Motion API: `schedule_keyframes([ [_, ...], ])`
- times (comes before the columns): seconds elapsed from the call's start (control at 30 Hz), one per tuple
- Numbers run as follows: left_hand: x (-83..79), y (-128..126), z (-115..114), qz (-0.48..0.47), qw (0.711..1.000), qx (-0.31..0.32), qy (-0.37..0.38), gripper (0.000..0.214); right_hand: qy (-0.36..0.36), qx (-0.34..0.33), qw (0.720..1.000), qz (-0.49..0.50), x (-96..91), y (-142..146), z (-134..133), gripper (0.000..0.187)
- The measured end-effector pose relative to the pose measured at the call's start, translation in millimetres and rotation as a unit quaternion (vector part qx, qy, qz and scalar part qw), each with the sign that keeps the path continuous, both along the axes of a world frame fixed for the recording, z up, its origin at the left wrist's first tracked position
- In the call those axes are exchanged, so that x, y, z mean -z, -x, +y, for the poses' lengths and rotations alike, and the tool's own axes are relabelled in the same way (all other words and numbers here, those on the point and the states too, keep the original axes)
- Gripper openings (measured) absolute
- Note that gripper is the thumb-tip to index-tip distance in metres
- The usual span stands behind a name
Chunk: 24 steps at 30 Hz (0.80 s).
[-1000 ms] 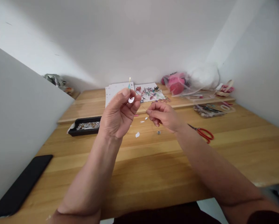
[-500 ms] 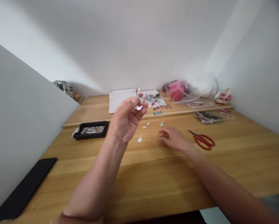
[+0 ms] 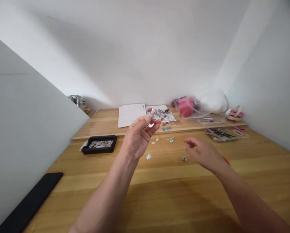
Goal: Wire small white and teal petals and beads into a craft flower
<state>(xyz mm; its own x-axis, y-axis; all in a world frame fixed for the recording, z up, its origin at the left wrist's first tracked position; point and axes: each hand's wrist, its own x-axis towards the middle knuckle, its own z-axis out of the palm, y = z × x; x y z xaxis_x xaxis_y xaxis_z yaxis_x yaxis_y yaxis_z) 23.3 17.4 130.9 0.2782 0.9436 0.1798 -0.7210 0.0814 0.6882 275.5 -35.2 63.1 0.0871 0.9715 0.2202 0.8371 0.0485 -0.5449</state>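
Observation:
Raised over the middle of the table, my left hand point(image 3: 141, 134) pinches a small white piece point(image 3: 151, 125) between thumb and fingertips. A glint shows just above the pinch, and a thin thread or wire point(image 3: 163, 147) hangs below it. My right hand point(image 3: 204, 153) hovers to the right, slightly blurred, fingers half curled and apart with nothing visible between them. Beneath its fingertips lies a small dark spool-like thing point(image 3: 184, 159). Red-handled scissors point(image 3: 226, 160) are mostly hidden behind that hand. Between the hands lie a white leaf-shaped piece point(image 3: 148, 156) and a small turquoise round thing point(image 3: 171, 141).
A black tray of beads point(image 3: 100, 149) stands at left, beyond a long black pad point(image 3: 35, 200). White sheets point(image 3: 131, 115), teal pieces point(image 3: 166, 128) and coloured wire shapes point(image 3: 163, 114) rest on the raised back shelf. A clear box of tools point(image 3: 221, 134) and pink yarn point(image 3: 186, 108) sit at right.
My right hand has moved right and lifted, now covering most of the scissors and uncovering the small spool-like thing. The left hand keeps its pinch. The whole view has shifted slightly.

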Motion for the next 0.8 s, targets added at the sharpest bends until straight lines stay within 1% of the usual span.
schedule_keyframes([
  [0.03,1.1,-1.2,-0.2,-0.001,1.0,0.007,0.001,0.013,-0.063,0.006,0.995,0.077,-14.4,10.1,-2.1,0.025],
  [0.07,2.2,-2.5,-0.3,-0.001,1.0,0.013,0.003,0.013,-0.131,-0.014,0.978,0.164,-29.5,22.8,-4.2,0.027],
  [0.1,3.5,-3.8,-0.5,0.001,1.0,0.018,0.006,0.013,-0.184,-0.052,0.951,0.242,-44.2,37.0,-5.9,0.026],
  [0.13,4.7,-5.1,-0.6,0.003,1.0,0.02,0.01,0.014,-0.218,-0.092,0.924,0.301,-57.6,52.0,-7.1,0.027],
  [0.17,5.7,-6.4,-0.7,0.005,1.0,0.022,0.013,0.015,-0.242,-0.119,0.902,0.337,-68.8,66.8,-7.5,0.027],
  [0.23,7.1,-8.5,-1.0,0.006,1.0,0.026,0.016,0.015,-0.264,-0.163,0.877,0.368,-82.3,92.5,-5.3,0.031],
  [0.27,7.6,-9.4,-1.1,0.005,0.999,0.028,0.016,0.015,-0.261,-0.179,0.87,0.377,-84.4,102.4,-2.6,0.033],
  [0.33,8.4,-10.8,-1.0,0.001,0.999,0.029,0.015,0.012,-0.242,-0.196,0.869,0.385,-81.3,115.3,5.0,0.036],
  [0.47,11.0,-13.2,1.6,0.008,1.0,0.028,0.009,0.01,-0.232,-0.192,0.874,0.381,-65.2,120.5,21.4,0.036],
  [0.53,12.3,-14.0,3.6,0.016,0.999,0.025,0.012,0.012,-0.226,-0.181,0.881,0.373,-60.8,118.2,26.9,0.028],
  [0.63,12.9,-14.2,5.7,0.021,1.0,0.018,0.011,0.015,-0.2,-0.179,0.887,0.376,-60.3,113.9,31.7,0.012],
  [0.8,13.5,-13.9,8.7,0.048,0.999,-0.008,-0.016,0.016,-0.15,-0.179,0.878,0.418,-60.2,108.2,38.5,0.005],
])
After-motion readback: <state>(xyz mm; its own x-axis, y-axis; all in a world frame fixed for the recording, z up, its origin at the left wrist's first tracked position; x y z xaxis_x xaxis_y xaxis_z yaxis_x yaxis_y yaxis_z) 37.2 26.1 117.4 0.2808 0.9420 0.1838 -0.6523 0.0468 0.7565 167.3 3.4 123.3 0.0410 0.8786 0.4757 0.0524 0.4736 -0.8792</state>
